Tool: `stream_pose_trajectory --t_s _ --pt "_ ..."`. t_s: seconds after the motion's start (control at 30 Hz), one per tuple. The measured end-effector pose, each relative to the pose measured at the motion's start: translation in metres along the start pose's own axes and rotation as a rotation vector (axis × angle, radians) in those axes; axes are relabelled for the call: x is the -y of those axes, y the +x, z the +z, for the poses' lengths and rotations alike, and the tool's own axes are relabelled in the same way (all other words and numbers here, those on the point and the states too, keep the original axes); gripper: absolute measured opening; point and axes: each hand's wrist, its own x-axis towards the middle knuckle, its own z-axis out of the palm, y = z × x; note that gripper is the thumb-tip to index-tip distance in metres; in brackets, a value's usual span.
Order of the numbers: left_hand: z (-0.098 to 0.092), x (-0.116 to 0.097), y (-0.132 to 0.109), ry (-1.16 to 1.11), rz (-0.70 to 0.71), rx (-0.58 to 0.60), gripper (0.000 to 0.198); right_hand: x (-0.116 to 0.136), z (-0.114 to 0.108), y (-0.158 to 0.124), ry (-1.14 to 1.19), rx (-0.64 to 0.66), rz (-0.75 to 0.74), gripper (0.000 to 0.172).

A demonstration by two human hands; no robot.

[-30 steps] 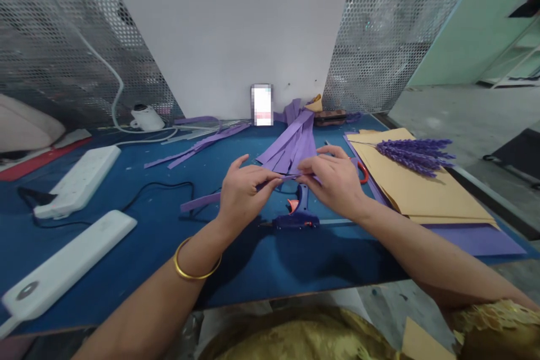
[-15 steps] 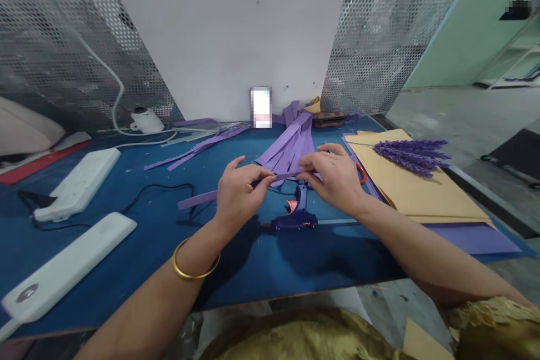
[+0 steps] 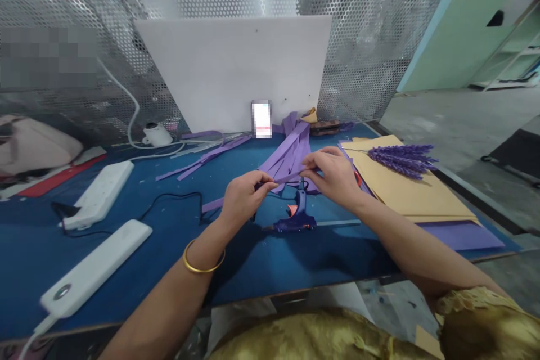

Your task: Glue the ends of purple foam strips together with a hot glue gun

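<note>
A narrow purple paper strip (image 3: 290, 178) is stretched between my two hands above the table. My left hand (image 3: 245, 196) pinches it between thumb and fingers, and its free end sticks out to the left behind the wrist. My right hand (image 3: 331, 174) grips the other part of the strip with its fingertips. Just below the hands lies a dark blue glue gun (image 3: 297, 220) with an orange trigger and a clear glue stick in its back. Behind the hands fans out a bundle of purple paper strips (image 3: 295, 143), partly covered by the fingers.
Yellow paper sheets (image 3: 405, 197) with a purple lavender bunch (image 3: 403, 160) on top lie at the right, over purple paper (image 3: 459, 235). At the left are two white power strips (image 3: 99, 194) with cables. A lit phone (image 3: 262, 119) leans on the white board (image 3: 236, 67).
My left hand's fingers have closed in more, and the strip between the hands looks a little longer. The whole view has shifted slightly as the head moved.
</note>
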Motion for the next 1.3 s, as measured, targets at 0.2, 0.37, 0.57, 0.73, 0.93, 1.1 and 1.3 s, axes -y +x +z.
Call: stream_pose_trajectory --t_s 0.2,0.37,0.57,0.73,0.93,1.1,1.3 --pt "-0.013 -0.001 0.005 0.06 0.025 0.005 0.027 0.002 -0.003 0.003 0.056 0.084 0.051 0.013" --pt "-0.027 0.007 0.011 0.111 -0.058 0.012 0.044 0.002 -0.01 0.003 0.066 0.116 0.165 0.014" --pt "-0.059 0.02 0.017 0.043 0.033 0.156 0.047 -0.003 -0.036 -0.01 0.148 0.091 0.272 0.012" --pt "-0.094 0.041 0.02 0.003 -0.058 -0.087 0.038 -0.009 -0.056 -0.021 0.081 -0.015 0.327 0.011" --pt "-0.077 0.042 0.022 -0.434 -0.356 -0.749 0.024 -0.003 -0.048 -0.008 0.298 -0.288 0.567 0.017" --pt "-0.014 -0.002 0.008 -0.835 -0.399 -0.002 0.049 0.041 0.0 0.006 0.432 -0.175 0.465 0.013" --pt "-0.001 -0.01 0.001 -0.888 -0.519 -0.124 0.051 0.076 0.036 -0.005 0.326 -0.084 0.379 0.013"
